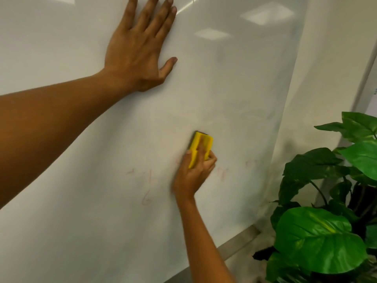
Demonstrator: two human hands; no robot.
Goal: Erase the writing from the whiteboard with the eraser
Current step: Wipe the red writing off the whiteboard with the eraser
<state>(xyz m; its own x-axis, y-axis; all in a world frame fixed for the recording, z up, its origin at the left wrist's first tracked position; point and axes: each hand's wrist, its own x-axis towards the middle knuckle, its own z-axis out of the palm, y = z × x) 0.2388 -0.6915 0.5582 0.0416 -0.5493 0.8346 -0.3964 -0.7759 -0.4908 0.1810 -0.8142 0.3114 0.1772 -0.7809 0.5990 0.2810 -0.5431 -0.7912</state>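
Observation:
A large glossy whiteboard [234, 82] fills most of the view. Faint red writing [145, 198] remains low on it, with smudged traces on both sides of the eraser. My right hand [192, 173] grips a yellow eraser [201, 145] and presses it flat against the board, index finger lying along its back. My left hand [140, 50] rests flat on the board higher up, fingers spread, holding nothing.
A grey metal rail [236, 245] runs along the board's bottom edge. A leafy green potted plant [326, 231] stands close at the lower right. The board's right edge [285, 111] meets a pale wall.

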